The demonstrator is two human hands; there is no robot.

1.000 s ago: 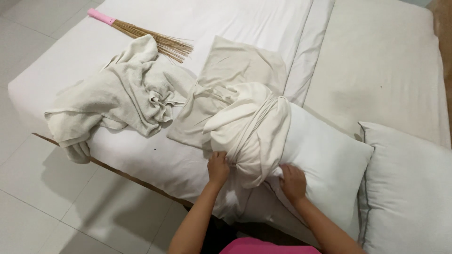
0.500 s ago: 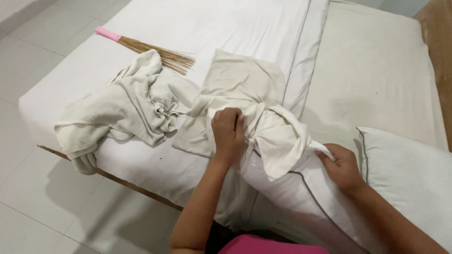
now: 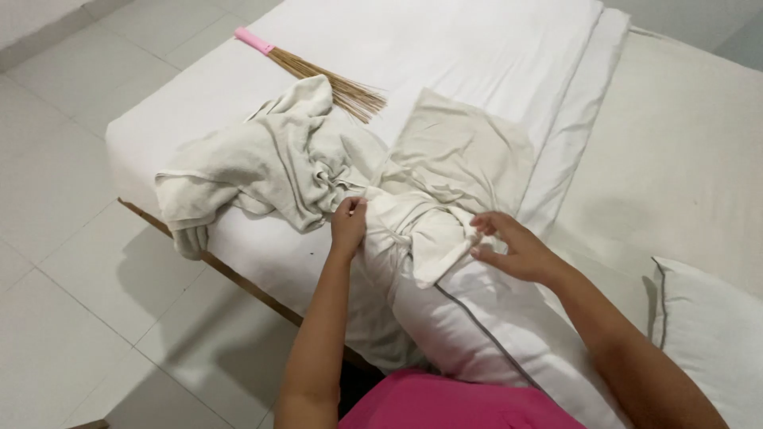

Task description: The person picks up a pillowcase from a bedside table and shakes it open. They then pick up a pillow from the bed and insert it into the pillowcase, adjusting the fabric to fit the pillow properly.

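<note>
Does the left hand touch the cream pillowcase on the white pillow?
Touching. In the head view the left hand grips the bunched edge of the cream pillowcase, its fingers closed on the cloth with no gap, on the white pillow.

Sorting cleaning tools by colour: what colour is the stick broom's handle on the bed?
Pink handle on the tan bristled stick broom, clearest in the head view.
</note>
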